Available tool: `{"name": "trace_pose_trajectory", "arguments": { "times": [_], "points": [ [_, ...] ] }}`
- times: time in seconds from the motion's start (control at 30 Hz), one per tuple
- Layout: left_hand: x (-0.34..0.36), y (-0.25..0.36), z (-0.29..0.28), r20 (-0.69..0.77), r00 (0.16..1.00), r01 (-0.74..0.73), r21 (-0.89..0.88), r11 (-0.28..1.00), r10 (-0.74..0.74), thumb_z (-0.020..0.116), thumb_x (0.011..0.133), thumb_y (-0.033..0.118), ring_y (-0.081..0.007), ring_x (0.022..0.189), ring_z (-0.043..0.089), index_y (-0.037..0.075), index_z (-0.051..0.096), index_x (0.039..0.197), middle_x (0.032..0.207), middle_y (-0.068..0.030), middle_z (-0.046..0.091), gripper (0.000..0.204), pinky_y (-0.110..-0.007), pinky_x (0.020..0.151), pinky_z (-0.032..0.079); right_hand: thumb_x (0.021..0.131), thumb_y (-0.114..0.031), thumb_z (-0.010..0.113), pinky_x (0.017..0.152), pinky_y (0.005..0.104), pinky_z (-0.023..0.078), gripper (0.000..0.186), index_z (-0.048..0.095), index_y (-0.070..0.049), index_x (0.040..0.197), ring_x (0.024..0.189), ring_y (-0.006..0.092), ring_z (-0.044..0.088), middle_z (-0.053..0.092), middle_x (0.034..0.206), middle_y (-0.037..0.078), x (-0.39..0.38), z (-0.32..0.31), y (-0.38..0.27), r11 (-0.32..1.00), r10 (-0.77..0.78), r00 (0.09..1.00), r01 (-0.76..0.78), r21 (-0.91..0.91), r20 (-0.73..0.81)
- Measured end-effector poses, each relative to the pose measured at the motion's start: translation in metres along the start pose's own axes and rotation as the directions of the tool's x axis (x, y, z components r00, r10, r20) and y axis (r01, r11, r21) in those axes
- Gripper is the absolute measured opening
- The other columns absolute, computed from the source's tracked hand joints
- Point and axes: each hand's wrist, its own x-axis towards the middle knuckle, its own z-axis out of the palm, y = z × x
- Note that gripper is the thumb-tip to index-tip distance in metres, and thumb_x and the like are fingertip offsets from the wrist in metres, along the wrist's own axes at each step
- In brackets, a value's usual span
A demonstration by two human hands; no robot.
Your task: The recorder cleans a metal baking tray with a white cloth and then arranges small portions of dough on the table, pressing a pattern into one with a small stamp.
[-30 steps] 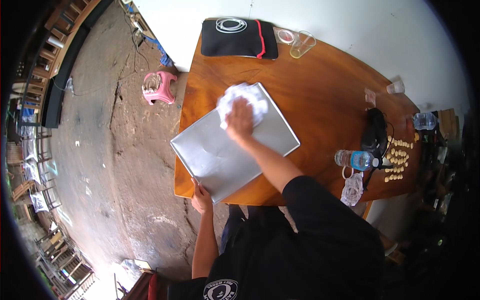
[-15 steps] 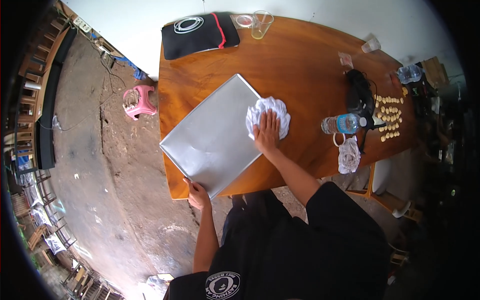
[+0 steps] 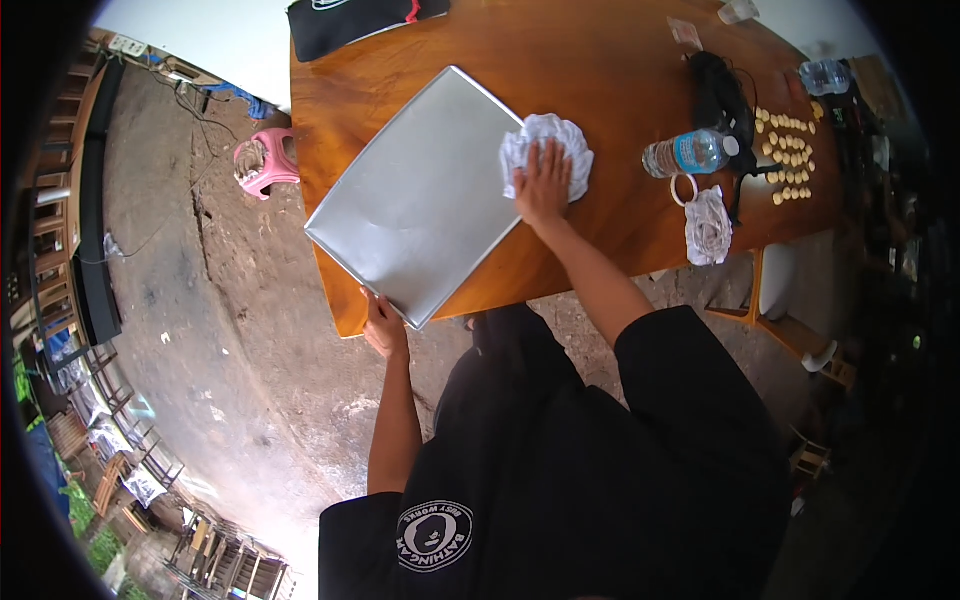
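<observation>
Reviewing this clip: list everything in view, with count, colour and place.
Table: 1, brown, centre
Tray: 1, silver-grey, on table's left
Cloth: 1, white, across tray's right edge
Flat case: 1, black, top left
Labelled bottle: 1, clear, table's right
Other bottle: 1, clear, far right
Cup: 1, clear, top right
Ring: 1, white, beside labelled bottle
Bundle: 1, white, table's near edge
Strapped item: 1, black, beyond labelled bottle
Small pieces: many, cream, right
Stool: 1, pink, left floor
Chair: 1, pale, right
Shirt: 1, black, bottom
Left hand: 1, bare, grip on tray edge
Right hand: 1, bare, on cloth
</observation>
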Motion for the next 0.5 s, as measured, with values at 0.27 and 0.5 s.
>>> {"name": "trace_pose_trajectory", "arguments": {
  "times": [0.27, 0.5],
  "points": [
    [0.005, 0.003, -0.001, 0.016, 0.999, -0.039, -0.114, 0.993, 0.041, 0.062, 0.094, 0.023, -0.028, 0.055, 0.06, 0.007, 0.054, 0.14, 0.068, -0.0135, 0.065, 0.049, -0.04, 0.056, 0.048, 0.091, -0.029, 0.059, 0.12, 0.0521, 0.017, 0.063, 0.042, -0.005, 0.147, 0.148, 0.032, 0.025, 0.029, 0.159, 0.015, -0.127, -0.04, -0.111, 0.646, -0.677, 0.714, 0.46, 0.609, 0.18],
    [0.003, -0.008, -0.004, 0.035, 0.999, -0.006, -0.058, 0.998, 0.008, 0.061, 0.095, 0.025, -0.0194, 0.051, 0.056, 0.008, 0.053, 0.141, 0.062, -0.0099, 0.06, 0.05, -0.034, 0.052, 0.044, 0.095, -0.037, 0.054, 0.119, 0.0558, 0.017, 0.064, 0.04, 0.0, 0.145, 0.144, 0.0435, 0.027, 0.03, 0.156, 0.024, 0.03, 0.001, -0.006, 0.997, 0.074, 0.98, -0.078, 0.014, 0.183]
  ]
}}
